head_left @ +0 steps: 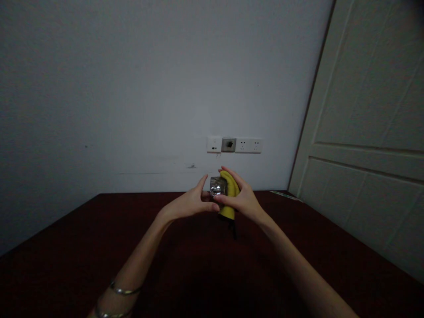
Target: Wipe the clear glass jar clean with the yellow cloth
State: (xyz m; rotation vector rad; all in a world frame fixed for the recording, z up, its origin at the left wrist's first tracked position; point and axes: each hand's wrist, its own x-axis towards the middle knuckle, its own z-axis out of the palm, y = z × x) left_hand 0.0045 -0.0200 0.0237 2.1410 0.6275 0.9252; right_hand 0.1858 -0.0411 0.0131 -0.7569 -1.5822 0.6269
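Observation:
Near the middle of the view, my right hand is closed round a yellow cloth and a small shiny, glass-like block. Its thumb presses across the block's lower part, and its fingers lie over the cloth's top. The cloth has a dark lower edge, with a dark cord hanging from it. My left hand is at the block's left side, its thumb and index finger spread apart. Another left finger reaches toward the block's edge; whether it touches is unclear. The block's far side is hidden.
Below the hands lies a dark red tabletop, meeting a pale wall. Wall sockets and a grey plate sit just beyond the hands. A panelled door stands at right, with a thin strip near its foot.

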